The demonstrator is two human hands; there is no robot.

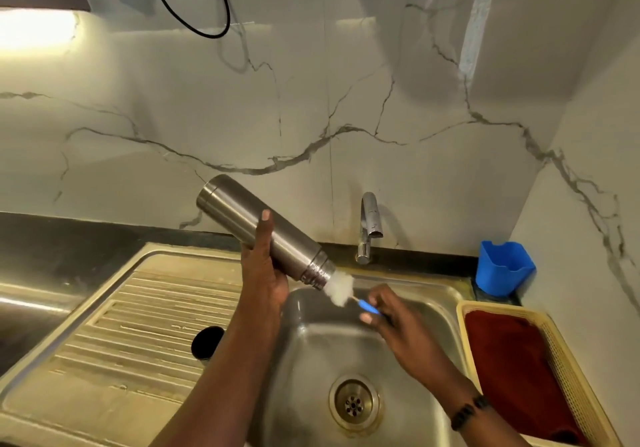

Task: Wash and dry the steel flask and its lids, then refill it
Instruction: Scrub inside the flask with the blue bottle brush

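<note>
Above the stainless-steel sink basin (408, 339), well off its rim: cylindrical brushed-steel flask (263, 230) tilted mouth-down to the right, left hand (265, 273) wrapped round its body, right hand (388, 311) pinching the blue handle of a white-bristled bottle brush (341, 289) at the mouth. Left, ribbed steel drainboard (138, 325) with a black round lid (207, 342); right, cream plastic basket (568, 370) holding a dark red cloth (516, 370). Behind, chrome tap (369, 224), blue plastic holder (504, 268), veined marble wall (311, 117).

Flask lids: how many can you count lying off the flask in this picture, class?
1. A black lid lies on the ribbed draining board, left of the left forearm. The task speaks of lids, so another may be hidden behind the arms or out of view.
</note>
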